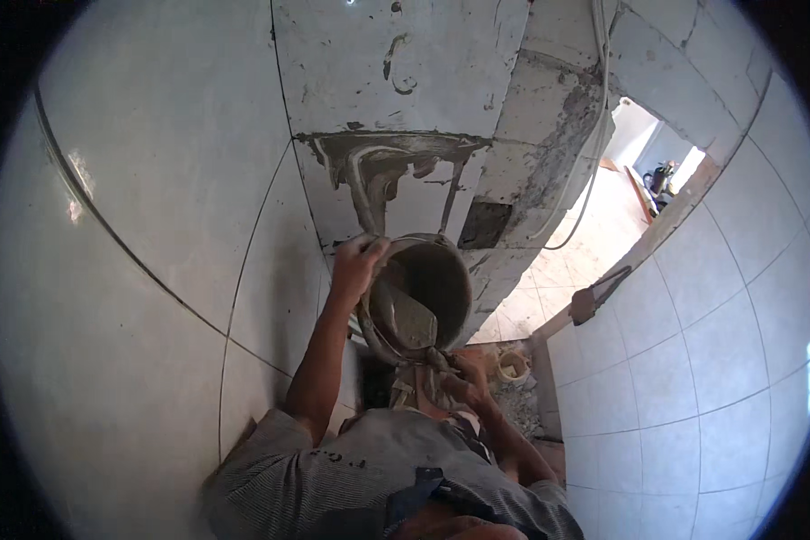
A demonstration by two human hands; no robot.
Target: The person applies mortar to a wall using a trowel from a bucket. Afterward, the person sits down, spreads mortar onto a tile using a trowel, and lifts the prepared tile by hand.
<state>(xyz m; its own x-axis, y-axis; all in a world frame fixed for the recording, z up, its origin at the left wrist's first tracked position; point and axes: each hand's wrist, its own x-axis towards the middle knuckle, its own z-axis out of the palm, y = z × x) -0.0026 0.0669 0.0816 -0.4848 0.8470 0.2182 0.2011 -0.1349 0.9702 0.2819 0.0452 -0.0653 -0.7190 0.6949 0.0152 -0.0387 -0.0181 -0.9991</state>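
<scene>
Fingers of the left hand (360, 258) clamp a central bucket (466, 288) at ten o'clock; the right hand (464, 380) grips a trowel (412, 319) at five, blade inside. Wall tiles (166, 171) at nine look finished; mortar (369, 151) at twelve coats only part of a white panel (414, 209).

Trowel (411, 322) in bucket (468, 286), wall (333, 81) before it, doorway (562, 261) to the right, tub (513, 365) on floor (520, 405), right of bucket
</scene>
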